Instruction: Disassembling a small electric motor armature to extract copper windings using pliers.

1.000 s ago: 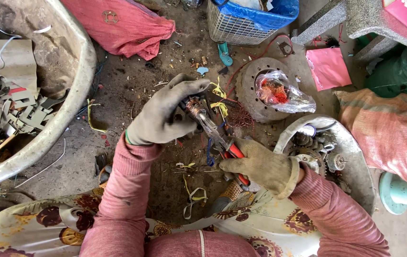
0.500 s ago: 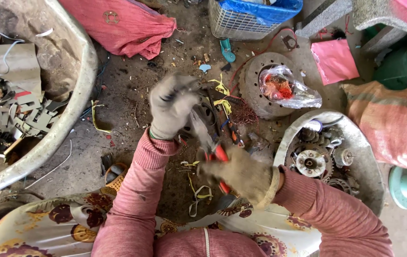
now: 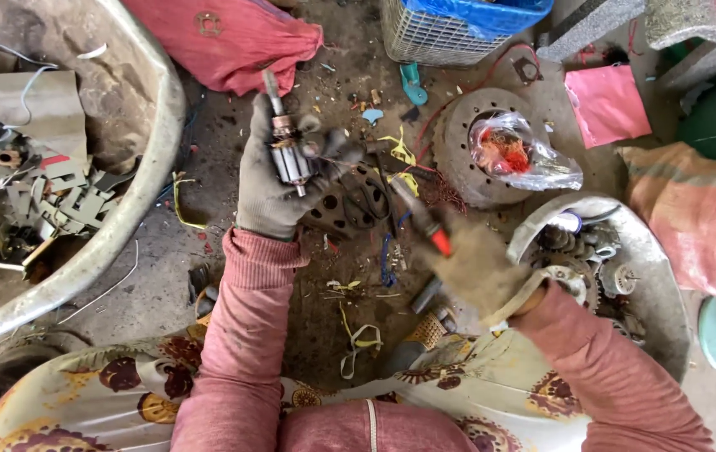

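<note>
Left hand [image 3: 270, 180], gloved, wrapped around a small motor rotor [image 3: 285, 142] w/ shaft sticking up, upper-middle of frame. Right hand [image 3: 475, 268], also gloved but blurry, closed on red-handled pliers [image 3: 421, 219] center-right, tip aimed toward the rotor. Big metal basin [image 3: 136, 213] of scrap on the left.

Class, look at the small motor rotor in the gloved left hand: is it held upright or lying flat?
Roughly upright: the left hand grips the motor rotor with its shaft pointing away, up the picture.

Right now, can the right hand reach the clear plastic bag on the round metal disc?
Probably yes. The right hand is close below the plastic bag and nothing stands between, but it grips a red-handled tool.
</note>
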